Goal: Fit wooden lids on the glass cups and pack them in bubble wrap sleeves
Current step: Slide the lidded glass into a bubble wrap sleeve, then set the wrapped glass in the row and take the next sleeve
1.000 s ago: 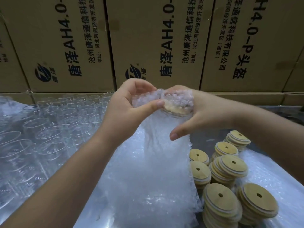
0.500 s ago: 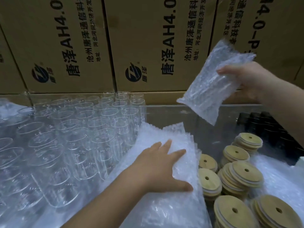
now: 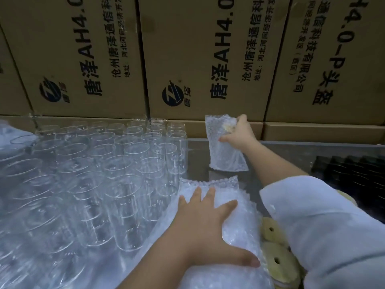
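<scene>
1. Glass cup [image 3: 226, 147], one, sleeved in clear bubble wrap, stands beyond the flat bubble-wrap stack [image 3: 239, 224]; the right hand [image 3: 239, 133] grips its top.
2. Left hand [image 3: 205, 226] lies spread on the stack.
3. Two round wooden lids [image 3: 278, 261] show right of it.

Likely packing warehouse, stacked printed cartons [image 3: 200, 59], massed glass cups [image 3: 100, 176]

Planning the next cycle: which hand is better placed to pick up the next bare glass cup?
Probably left. The left hand lies flat and empty on the bubble wrap sleeves beside the glass cups; the right hand grips the wrapped cup farther back.
</scene>
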